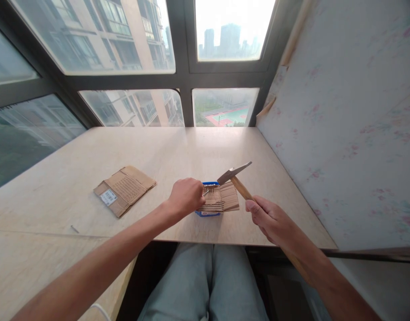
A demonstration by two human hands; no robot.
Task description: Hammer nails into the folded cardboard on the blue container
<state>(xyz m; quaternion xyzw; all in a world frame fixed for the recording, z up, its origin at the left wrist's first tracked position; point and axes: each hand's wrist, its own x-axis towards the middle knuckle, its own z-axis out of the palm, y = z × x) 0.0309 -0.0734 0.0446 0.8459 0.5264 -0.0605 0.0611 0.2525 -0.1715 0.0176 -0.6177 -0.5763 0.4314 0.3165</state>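
Note:
My right hand (265, 217) is wrapped round the wooden handle of a hammer (242, 189). The hammer's metal head is raised at the upper right of a stack of corrugated cardboard (229, 198). Closed at the left side of that stack, my left hand (187, 196) grips a thin metal nail (205, 193), which pokes out past the fingers. Several small dark nail-like shafts stand in a row near the cardboard's far edge. Under the cardboard is a blue box (208, 214), partly covered, with small white round tips along its far rim.
A folded piece of cardboard (127, 189) with a white label lies to the left on the pale tabletop (178, 151). Nearer the front left is a loose nail (74, 229). Windows rise behind the table, and a papered wall (352, 133) bounds it on the right.

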